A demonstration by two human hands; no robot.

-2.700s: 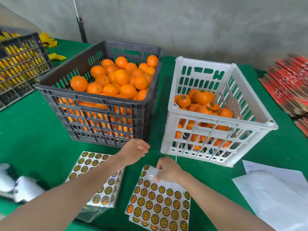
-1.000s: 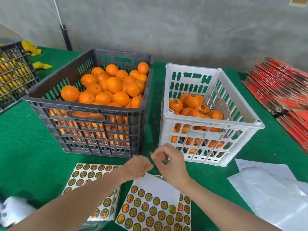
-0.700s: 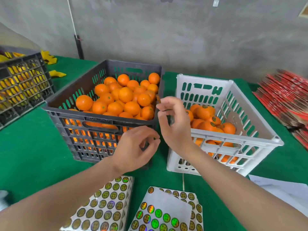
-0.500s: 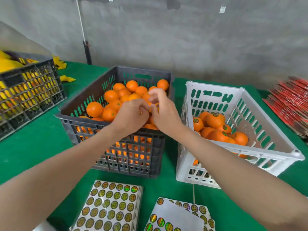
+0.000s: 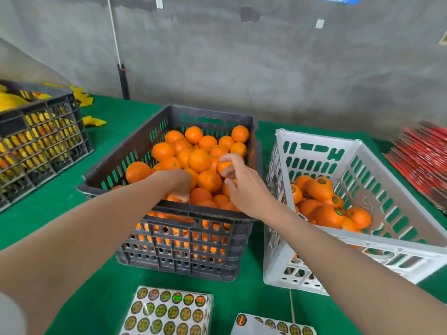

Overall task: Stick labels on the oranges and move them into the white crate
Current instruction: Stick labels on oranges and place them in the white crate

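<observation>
A dark grey crate [image 5: 135, 151] holds a heap of unlabelled oranges [image 5: 199, 160]. My left hand [image 5: 177, 183] reaches down into the near side of the heap, its fingers curled over an orange [image 5: 173, 198] that is mostly hidden. My right hand [image 5: 242, 187] is beside it, with index finger and thumb curled round a small orange [image 5: 223, 166] on top of the heap. No label shows in those fingers. To the right, the white crate [image 5: 377, 241] holds several labelled oranges [image 5: 320, 188].
Two sheets of round labels [image 5: 169, 313] [image 5: 278, 327] lie on the green table [image 5: 60, 189] at the near edge. A black crate of yellow things [image 5: 41, 136] stands at the left. Stacked red cartons [image 5: 425, 160] lie at the far right.
Both hands rose from the label sheets and moved forward into the dark crate. The right hand, which pinched a label earlier, is now round an orange; the left hand has sunk into the heap.
</observation>
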